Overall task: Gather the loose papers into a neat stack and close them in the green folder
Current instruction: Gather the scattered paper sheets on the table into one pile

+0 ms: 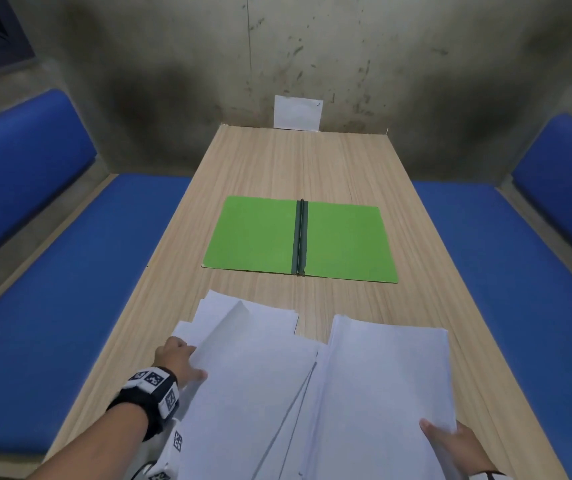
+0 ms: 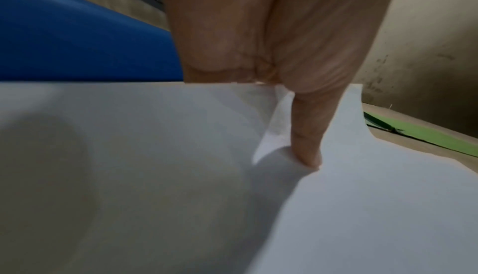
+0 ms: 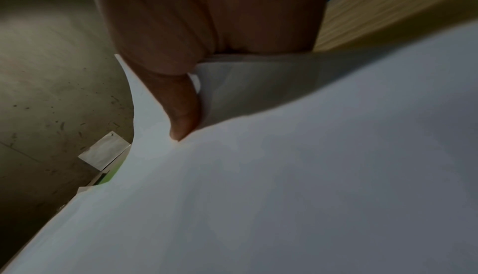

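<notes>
The green folder [image 1: 298, 239] lies open and flat in the middle of the wooden table [image 1: 277, 157], dark spine up. Nearer me, several white papers [image 1: 260, 386] are spread in overlapping sheets. My left hand [image 1: 179, 360] holds the left edge of the left batch, thumb on top [image 2: 308, 145], fingers hidden beneath. My right hand [image 1: 451, 441] pinches the near right corner of the right batch of papers [image 1: 388, 375], thumb pressed on top [image 3: 181, 114]. The sheets bow upward between the hands. A strip of the folder [image 2: 426, 135] shows beyond the papers.
Blue cushioned benches [image 1: 52, 289] run along both sides of the table, the right one [image 1: 506, 271] too. A small white card [image 1: 297, 112] leans on the stained wall at the table's far end. Bare wood lies between papers and folder.
</notes>
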`<state>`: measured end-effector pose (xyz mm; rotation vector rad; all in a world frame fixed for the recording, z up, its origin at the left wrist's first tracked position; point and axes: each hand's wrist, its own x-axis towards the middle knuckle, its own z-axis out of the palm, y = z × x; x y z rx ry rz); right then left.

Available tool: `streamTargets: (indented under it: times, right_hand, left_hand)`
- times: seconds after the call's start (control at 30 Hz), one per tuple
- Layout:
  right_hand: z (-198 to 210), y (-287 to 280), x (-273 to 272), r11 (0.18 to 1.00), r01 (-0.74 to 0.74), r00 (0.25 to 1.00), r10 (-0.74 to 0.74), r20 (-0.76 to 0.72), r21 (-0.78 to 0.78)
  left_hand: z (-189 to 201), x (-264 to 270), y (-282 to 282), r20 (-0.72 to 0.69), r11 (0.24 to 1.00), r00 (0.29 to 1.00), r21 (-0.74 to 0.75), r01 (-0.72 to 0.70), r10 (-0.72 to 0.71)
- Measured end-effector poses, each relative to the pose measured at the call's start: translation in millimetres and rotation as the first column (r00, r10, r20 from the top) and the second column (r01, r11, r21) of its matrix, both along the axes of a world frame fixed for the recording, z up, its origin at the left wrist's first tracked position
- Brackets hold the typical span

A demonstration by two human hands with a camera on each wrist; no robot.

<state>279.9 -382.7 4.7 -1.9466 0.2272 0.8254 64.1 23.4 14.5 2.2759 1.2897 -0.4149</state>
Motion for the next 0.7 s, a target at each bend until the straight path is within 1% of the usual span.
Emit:
streamTargets:
  times: [0.03,0.1,0.2,0.27,0.33,0.4,0.43,0.47,0.5,0.57,0.6,0.63,0.7]
  right_hand:
    - [-1,0,2,1.000,0.003,1.000,-0.003,0.000,-0.019]
    - [-7,-1,4,0.999,-0.012,1.000,0.013,0.023,-0.049]
    - [-9,-1,3,0.997,-0.011,0.999,0.013,0.036,-0.071]
    - [-9,-1,3,0.997,-0.009,0.998,0.013,0.058,-0.071]
    - [-10,-1,3,0.998,-0.013,0.997,0.018,0.071,-0.068]
    - [-13,-1,3,0.998,-0.005,0.998,0.008,0.057,-0.063]
    - [-14,-1,4,0.998,-0.006,0.999,0.009,0.054,-0.067]
    - [-14,-1,4,0.997,-0.007,0.998,0.011,0.057,-0.076]
    - [-15,-1,4,0.996,-0.005,0.998,0.010,0.061,-0.085]
    - [-15,-1,4,0.995,-0.003,0.998,0.009,0.063,-0.097]
    - [-15,-1,4,0.995,-0.001,0.998,0.007,0.062,-0.100]
    - [-15,-1,4,0.995,-0.001,0.998,0.007,0.058,-0.101]
    - [-15,-1,3,0.995,0.002,0.998,0.003,0.055,-0.097]
  left_hand:
    - [-5,-1,-4,0.027,1.000,1.000,-0.008,-0.012,0.012]
    - [-7,-1,-10,0.035,1.000,0.999,-0.015,-0.010,0.011]
    - [-2,2,-18,-0.013,0.998,0.998,0.024,0.056,-0.056]
    - [-3,3,-24,0.012,0.997,0.997,0.000,0.075,-0.075]
    - [-6,3,-31,0.102,0.998,0.994,-0.056,0.040,-0.034]
    - [-5,3,-35,0.229,0.990,0.972,-0.138,-0.026,0.057]
    - [-3,2,-34,0.271,0.978,0.956,-0.200,-0.061,0.115]
    - [1,2,-33,0.284,0.966,0.947,-0.247,-0.082,0.153]
    - [7,2,-31,0.271,0.964,0.951,-0.252,-0.082,0.152]
    - [24,2,-19,0.229,0.986,0.969,-0.160,-0.056,0.092]
    - [34,2,-12,0.225,0.992,0.971,-0.113,-0.062,0.086]
    - [45,1,-2,0.250,0.993,0.962,-0.075,-0.089,0.105]
    - [65,-4,22,0.317,0.982,0.930,-0.008,-0.190,0.183]
